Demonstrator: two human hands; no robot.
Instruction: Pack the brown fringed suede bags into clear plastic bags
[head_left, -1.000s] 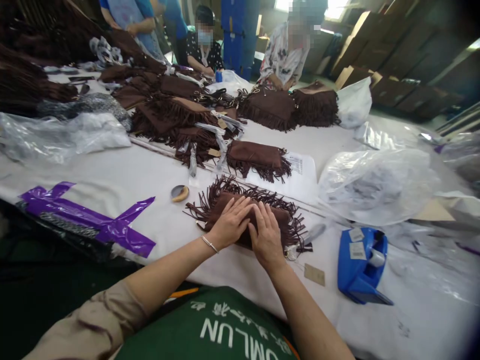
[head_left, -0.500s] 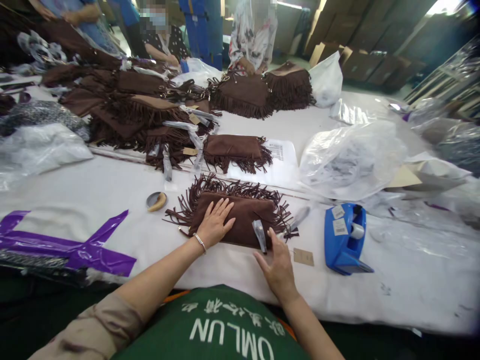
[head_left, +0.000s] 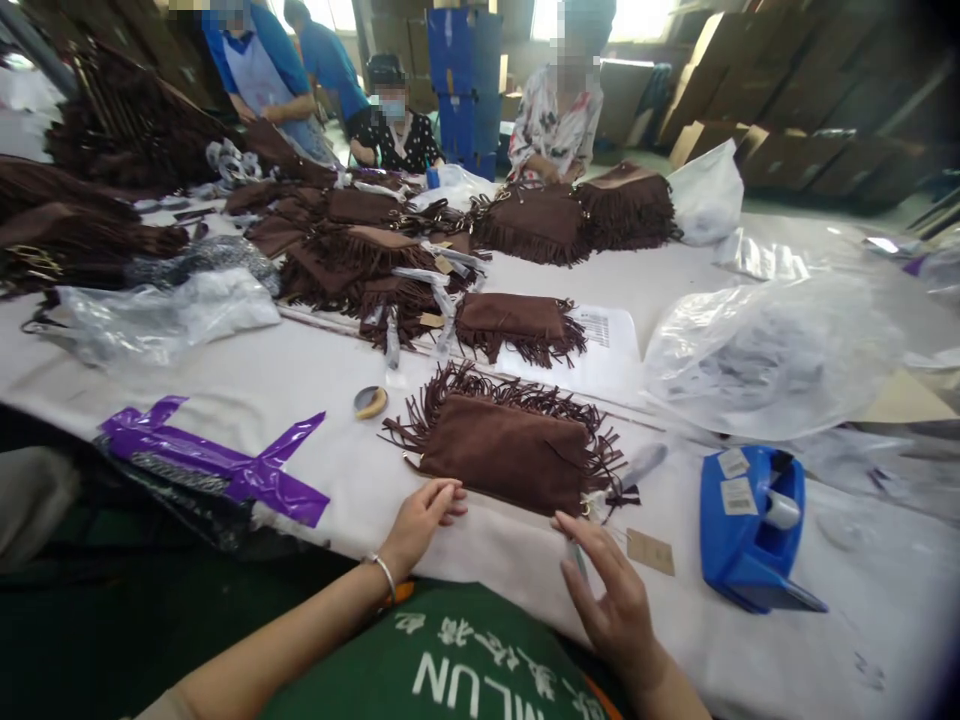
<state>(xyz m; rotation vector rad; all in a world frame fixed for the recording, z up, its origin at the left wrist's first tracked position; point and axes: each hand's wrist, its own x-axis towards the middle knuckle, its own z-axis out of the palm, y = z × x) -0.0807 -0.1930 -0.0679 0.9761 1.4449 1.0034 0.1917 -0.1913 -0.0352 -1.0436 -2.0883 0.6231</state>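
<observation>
A flat brown suede bag (head_left: 510, 455) with fringe round its edges lies on the white table (head_left: 285, 380) in front of me. My left hand (head_left: 418, 518) rests at the table's near edge, just short of the bag's front left corner, fingers loosely bent and holding nothing. My right hand (head_left: 609, 592) hovers over the near edge below the bag's right corner with its fingers spread. A thin clear strip (head_left: 579, 562) shows by its index finger; I cannot tell if it is held. A brown paper tag (head_left: 649, 551) on a string lies right of the bag.
A blue tape dispenser (head_left: 750, 525) stands to the right. Purple strips (head_left: 217, 465) lie at the left edge, with a small round dish (head_left: 370, 402) beyond. Another fringed bag (head_left: 514, 320), a heap of bags (head_left: 352, 255) and clear plastic bags (head_left: 765, 355) lie further back. Several people work at the far side.
Both hands have come off the bag and drawn back to the table's near edge. The small grey piece that the right hand held up half a second ago is no longer raised.
</observation>
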